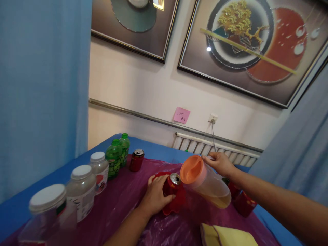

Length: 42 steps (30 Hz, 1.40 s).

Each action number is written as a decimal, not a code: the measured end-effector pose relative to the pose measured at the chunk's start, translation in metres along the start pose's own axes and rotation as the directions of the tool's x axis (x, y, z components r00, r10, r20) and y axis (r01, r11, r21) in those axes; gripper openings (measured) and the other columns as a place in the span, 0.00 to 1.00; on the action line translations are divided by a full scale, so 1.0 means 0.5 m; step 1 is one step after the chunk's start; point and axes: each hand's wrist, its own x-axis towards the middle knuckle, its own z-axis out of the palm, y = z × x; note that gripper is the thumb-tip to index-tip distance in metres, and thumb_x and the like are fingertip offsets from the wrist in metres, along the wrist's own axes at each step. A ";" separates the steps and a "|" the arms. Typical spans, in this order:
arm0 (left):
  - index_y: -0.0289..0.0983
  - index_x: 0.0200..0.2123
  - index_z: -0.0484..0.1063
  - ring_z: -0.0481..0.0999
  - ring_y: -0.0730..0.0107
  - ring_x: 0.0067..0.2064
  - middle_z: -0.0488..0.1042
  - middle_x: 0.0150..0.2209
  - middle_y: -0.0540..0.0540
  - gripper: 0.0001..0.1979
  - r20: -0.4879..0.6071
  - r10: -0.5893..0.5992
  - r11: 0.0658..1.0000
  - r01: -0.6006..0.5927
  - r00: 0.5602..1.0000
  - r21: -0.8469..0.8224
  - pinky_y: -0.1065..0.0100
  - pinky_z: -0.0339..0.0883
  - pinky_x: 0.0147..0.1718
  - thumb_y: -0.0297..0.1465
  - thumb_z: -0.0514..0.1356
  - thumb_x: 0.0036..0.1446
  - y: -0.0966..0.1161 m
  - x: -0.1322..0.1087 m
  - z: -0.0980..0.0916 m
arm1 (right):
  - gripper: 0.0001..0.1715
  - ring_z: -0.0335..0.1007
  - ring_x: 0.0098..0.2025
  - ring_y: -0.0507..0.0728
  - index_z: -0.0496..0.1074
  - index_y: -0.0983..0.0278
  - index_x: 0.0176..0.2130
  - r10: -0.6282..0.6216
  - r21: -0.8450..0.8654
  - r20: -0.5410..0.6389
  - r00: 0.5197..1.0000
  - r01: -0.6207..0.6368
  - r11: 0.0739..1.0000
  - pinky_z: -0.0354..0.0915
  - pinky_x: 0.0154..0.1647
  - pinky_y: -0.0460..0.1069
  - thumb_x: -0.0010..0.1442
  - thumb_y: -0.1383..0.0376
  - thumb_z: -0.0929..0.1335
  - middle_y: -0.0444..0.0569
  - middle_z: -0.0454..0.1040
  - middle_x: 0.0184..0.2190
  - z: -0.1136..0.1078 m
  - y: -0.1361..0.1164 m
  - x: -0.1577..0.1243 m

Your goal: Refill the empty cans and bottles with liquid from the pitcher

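Apparently lining up a pour, I clasp a red can [171, 187] in my left hand [156, 195], while my right hand [220, 163] grips a pitcher [212, 193] by its handle. The can, opened on top, appears to stand in a red dish [181, 201]. The pitcher leans with its orange lid [192, 169] at the can's one to two o'clock; whether they touch, I cannot tell. Yellowish liquid sits low at the pitcher's base, and no stream shows. A pour, I judge, calls for a steady can, a careful aim at the small opening and more tilt. Around the can, a second can [137, 160] and green bottles [114, 160] crowd ten o'clock, jars [81, 191] nine. More red cans [244, 204] sit past three, near my forearm, and a yellow cloth [230, 235] at four. Purple sheet [159, 233] offers room at six o'clock; the blue table [153, 147] reaches its far edge at twelve.
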 end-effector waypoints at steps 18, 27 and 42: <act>0.40 0.56 0.71 0.73 0.47 0.59 0.77 0.56 0.39 0.32 -0.064 -0.008 1.000 0.008 0.998 -0.010 0.44 0.52 0.64 0.34 0.70 0.45 -0.008 0.009 0.004 | 0.32 0.46 0.19 0.49 0.54 0.59 0.17 0.255 0.466 -0.242 0.936 -0.119 0.877 0.47 0.20 0.46 0.49 0.42 0.71 0.37 0.51 0.14 0.056 0.099 -0.024; 0.35 0.56 0.72 0.76 0.47 0.55 0.78 0.54 0.36 0.35 -0.156 -0.098 0.990 0.082 0.983 -0.111 0.49 0.67 0.57 0.37 0.69 0.43 -0.030 0.022 0.009 | 0.35 0.47 0.15 0.49 0.54 0.57 0.17 0.486 0.691 -0.268 0.832 -0.185 0.699 0.50 0.15 0.47 0.48 0.35 0.68 0.35 0.52 0.11 0.115 0.184 -0.056; 0.37 0.52 0.74 0.78 0.46 0.52 0.80 0.51 0.38 0.32 -0.173 -0.013 1.000 0.015 0.985 0.013 0.47 0.69 0.55 0.42 0.68 0.43 -0.040 0.038 0.007 | 0.34 0.51 0.17 0.50 0.61 0.59 0.20 0.551 0.780 -0.334 0.764 -0.104 0.617 0.52 0.16 0.46 0.49 0.34 0.69 0.36 0.56 0.13 0.136 0.230 -0.106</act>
